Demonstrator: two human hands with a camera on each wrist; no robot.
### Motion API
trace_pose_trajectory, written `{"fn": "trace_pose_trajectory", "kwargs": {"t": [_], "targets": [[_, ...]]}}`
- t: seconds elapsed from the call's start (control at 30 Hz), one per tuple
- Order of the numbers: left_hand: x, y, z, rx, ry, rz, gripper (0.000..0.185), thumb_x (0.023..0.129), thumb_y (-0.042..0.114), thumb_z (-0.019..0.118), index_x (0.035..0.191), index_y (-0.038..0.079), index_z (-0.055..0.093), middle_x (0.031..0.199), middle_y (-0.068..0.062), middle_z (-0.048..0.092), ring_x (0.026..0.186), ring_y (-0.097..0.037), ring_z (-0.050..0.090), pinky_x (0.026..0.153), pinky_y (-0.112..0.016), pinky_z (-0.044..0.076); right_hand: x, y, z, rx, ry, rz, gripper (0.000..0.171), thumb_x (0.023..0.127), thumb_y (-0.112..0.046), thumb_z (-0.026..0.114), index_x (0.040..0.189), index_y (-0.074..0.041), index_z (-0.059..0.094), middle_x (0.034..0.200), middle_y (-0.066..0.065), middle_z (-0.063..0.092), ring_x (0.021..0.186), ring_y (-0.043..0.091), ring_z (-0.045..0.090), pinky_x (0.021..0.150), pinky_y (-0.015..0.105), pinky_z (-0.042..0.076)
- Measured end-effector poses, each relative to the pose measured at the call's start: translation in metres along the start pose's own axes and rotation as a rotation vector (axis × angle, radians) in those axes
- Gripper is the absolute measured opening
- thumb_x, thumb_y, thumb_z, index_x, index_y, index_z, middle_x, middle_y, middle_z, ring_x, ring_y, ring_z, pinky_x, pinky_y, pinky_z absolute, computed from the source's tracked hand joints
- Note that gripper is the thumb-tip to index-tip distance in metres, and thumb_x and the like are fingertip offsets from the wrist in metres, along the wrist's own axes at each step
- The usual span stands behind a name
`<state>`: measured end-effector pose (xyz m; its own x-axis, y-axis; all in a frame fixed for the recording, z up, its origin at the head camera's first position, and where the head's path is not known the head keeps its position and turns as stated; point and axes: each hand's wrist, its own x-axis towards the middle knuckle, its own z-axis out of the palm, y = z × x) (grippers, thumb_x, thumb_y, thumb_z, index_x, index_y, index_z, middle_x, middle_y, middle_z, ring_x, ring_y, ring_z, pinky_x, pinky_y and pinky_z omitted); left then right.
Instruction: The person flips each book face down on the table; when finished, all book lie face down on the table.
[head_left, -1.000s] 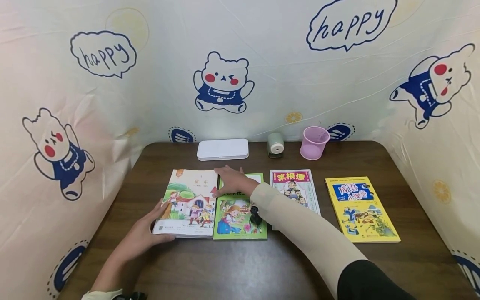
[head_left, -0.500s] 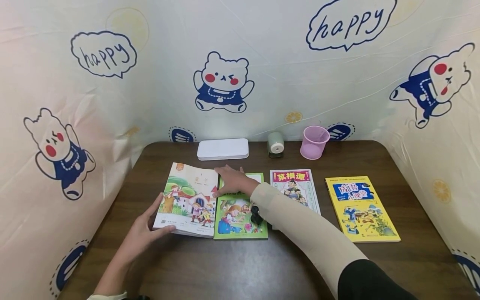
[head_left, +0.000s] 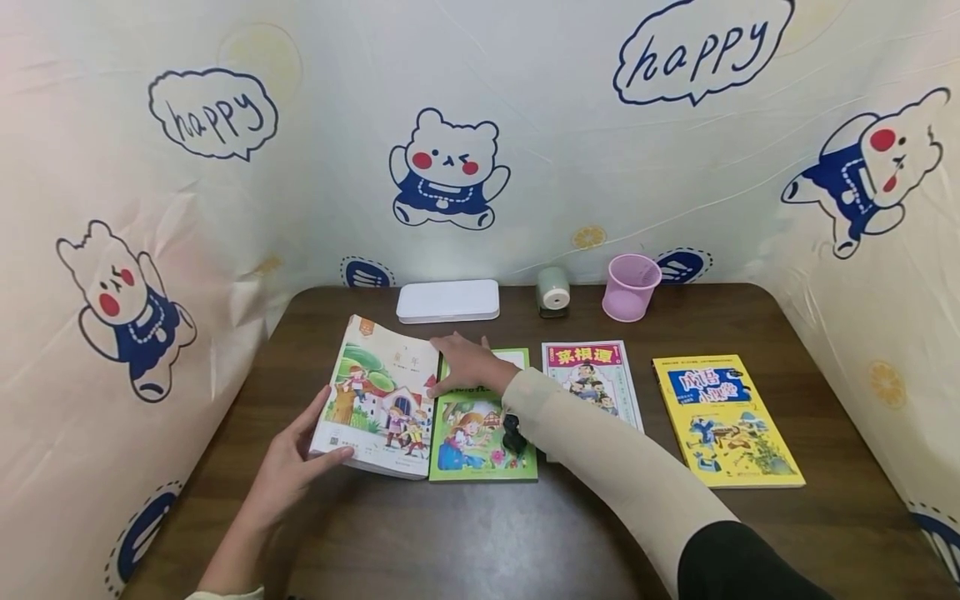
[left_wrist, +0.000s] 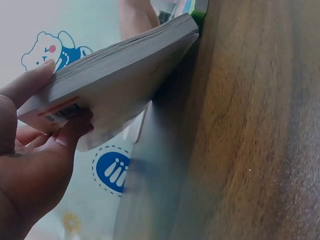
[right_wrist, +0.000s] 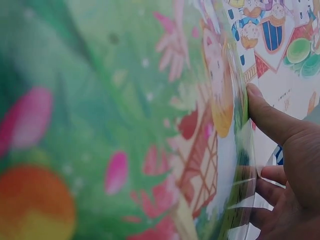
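My left hand [head_left: 283,467] grips the left edge of a thick white picture-covered book [head_left: 378,408], that side tilted up off the table. In the left wrist view, thumb and fingers of the left hand [left_wrist: 37,172] lie on either side of the book [left_wrist: 125,65], near a barcode. My right hand [head_left: 472,365] rests over the top of a green-covered book [head_left: 472,437], its fingertips at the white book's right edge. In the right wrist view the right thumb touches where the two books meet, and the right hand [right_wrist: 295,175] is partly hidden behind the green cover [right_wrist: 125,125].
Right of the green book lie a pink-and-white book [head_left: 588,392], partly covered by my right sleeve [head_left: 592,442], and a yellow book [head_left: 727,425]. Along the back stand a white flat case [head_left: 448,302], a small green pencil sharpener [head_left: 553,292] and a pink cup [head_left: 632,287].
The white book's left side has risen and tilted, its upper left corner lifting most. My left hand has come up with it. The right hand has stayed in place.
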<state>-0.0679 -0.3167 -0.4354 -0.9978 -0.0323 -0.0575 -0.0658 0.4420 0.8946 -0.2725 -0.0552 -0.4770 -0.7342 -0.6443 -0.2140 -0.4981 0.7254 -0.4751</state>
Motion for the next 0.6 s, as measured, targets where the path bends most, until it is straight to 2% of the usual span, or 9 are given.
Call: {"fn": "trace_pose_trajectory", "kwargs": {"t": [0.13,0.3,0.33,0.5,0.6], "targets": [[-0.001,0.002,-0.001,-0.059,0.026,0.009,0.096,0.088,0.011,0.083,0.165,0.02,0.027,0.161,-0.025,0.037,0.106,0.0,0.06,0.084,-0.016,0.057,0.002,-0.002,0.0,-0.022,-0.005,0.009,0.107,0.085,-0.064,0.076,0.166,-0.018,0.022,0.171,0.003,0.024,0.159,0.031,0.013,0.12,0.073,0.01],[-0.002,0.005,-0.001,-0.16,0.046,0.084,0.09,0.086,-0.001,0.081,0.162,0.011,0.033,0.16,-0.029,0.036,0.109,0.001,0.062,0.085,-0.019,0.058,0.004,-0.007,0.0,-0.024,-0.006,-0.011,0.102,0.087,-0.065,0.072,0.165,-0.018,0.026,0.17,0.001,0.027,0.159,0.031,0.014,0.119,0.074,0.012],[-0.002,0.006,-0.001,-0.174,0.047,0.096,0.089,0.086,-0.003,0.08,0.161,0.01,0.035,0.159,-0.027,0.038,0.11,0.0,0.062,0.085,-0.019,0.058,0.005,-0.009,-0.001,-0.009,-0.005,-0.022,0.1,0.088,-0.064,0.072,0.164,-0.018,0.028,0.17,0.0,0.028,0.159,0.032,0.014,0.119,0.075,0.012],[-0.004,0.008,-0.003,-0.125,0.055,0.129,0.085,0.086,-0.001,0.081,0.159,0.013,0.04,0.154,-0.016,0.049,0.107,-0.002,0.064,0.082,-0.021,0.059,0.006,-0.018,-0.005,0.079,-0.016,-0.053,0.097,0.092,-0.061,0.069,0.165,-0.017,0.025,0.169,0.001,0.03,0.159,0.029,0.018,0.12,0.073,0.013],[-0.006,0.011,-0.003,-0.09,0.052,0.139,0.084,0.087,0.001,0.081,0.159,0.015,0.041,0.154,-0.018,0.049,0.106,-0.003,0.064,0.08,-0.021,0.06,0.008,-0.022,-0.007,0.138,-0.016,-0.086,0.099,0.093,-0.058,0.069,0.166,-0.012,0.019,0.168,0.006,0.033,0.156,0.025,0.027,0.124,0.059,0.023]]}}
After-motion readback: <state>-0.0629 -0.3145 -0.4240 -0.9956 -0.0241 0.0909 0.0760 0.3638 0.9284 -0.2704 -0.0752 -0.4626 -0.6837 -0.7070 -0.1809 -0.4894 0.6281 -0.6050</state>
